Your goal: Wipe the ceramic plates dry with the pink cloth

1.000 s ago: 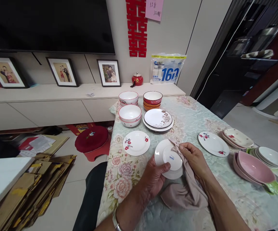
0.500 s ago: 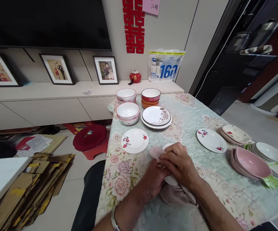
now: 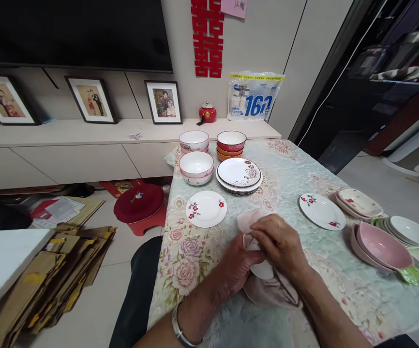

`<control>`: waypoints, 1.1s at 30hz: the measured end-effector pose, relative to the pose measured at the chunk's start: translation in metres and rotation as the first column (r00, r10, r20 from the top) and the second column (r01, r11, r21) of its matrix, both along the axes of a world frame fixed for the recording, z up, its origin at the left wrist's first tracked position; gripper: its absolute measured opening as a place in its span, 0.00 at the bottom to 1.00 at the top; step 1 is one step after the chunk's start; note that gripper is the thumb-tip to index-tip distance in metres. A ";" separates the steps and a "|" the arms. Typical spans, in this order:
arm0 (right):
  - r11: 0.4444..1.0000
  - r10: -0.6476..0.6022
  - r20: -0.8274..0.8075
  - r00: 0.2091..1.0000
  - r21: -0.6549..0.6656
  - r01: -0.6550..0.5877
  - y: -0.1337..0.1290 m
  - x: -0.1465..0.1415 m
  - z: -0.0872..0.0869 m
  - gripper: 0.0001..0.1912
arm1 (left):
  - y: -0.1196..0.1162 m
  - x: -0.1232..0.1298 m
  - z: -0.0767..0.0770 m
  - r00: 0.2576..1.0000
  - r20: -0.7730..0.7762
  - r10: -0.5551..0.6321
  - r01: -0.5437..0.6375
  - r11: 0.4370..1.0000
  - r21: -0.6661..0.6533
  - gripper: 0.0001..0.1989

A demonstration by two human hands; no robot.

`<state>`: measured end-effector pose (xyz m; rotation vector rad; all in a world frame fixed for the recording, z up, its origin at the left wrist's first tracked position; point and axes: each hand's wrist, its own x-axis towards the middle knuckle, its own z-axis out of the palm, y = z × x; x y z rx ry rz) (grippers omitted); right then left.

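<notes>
My left hand [image 3: 233, 268] is closed round the near-left edge of a white plate [image 3: 263, 270], its thumb lying across the plate. Fingers of my right hand [image 3: 282, 241] pinch a pale pink cloth [image 3: 273, 293] against the plate's far edge. Part of the cloth sticks up beyond the fingers and the rest hangs below the plate. Both hands hide much of the plate. Just beyond them on the left lies a flowered plate [image 3: 206, 209], with a stack of plates [image 3: 239, 173] behind it.
White bowls [image 3: 196, 166] and a red bowl stack [image 3: 231, 140] stand at the table's far end. On the right are another flowered plate [image 3: 321, 211], square dishes [image 3: 361, 202], pink bowls [image 3: 383, 246] and white bowls [image 3: 412, 231]. A red stool [image 3: 139, 203] and flattened cardboard [image 3: 50, 275] are left.
My right hand has shifted a little right, apart from my left, carrying the cloth's upper end with it. The plate's rim and my left thumb now show more. The view has shifted slightly.
</notes>
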<state>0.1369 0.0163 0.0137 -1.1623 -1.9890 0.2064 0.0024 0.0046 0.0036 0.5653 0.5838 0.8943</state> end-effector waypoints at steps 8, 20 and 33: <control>0.996 -0.043 0.001 0.999 -0.072 0.043 0.007 0.007 -0.005 0.07 | 0.001 0.000 -0.002 1.000 0.009 -0.010 0.010 1.000 0.022 0.19; 0.988 0.124 0.056 0.991 -0.102 -0.118 0.000 0.003 0.003 0.08 | -0.001 0.000 -0.001 1.000 -0.008 -0.001 0.001 1.000 0.022 0.15; 0.725 -0.260 -0.445 0.857 -0.677 -0.132 0.015 0.036 -0.006 0.16 | 0.006 -0.006 -0.003 1.000 0.014 -0.005 0.005 1.000 -0.029 0.27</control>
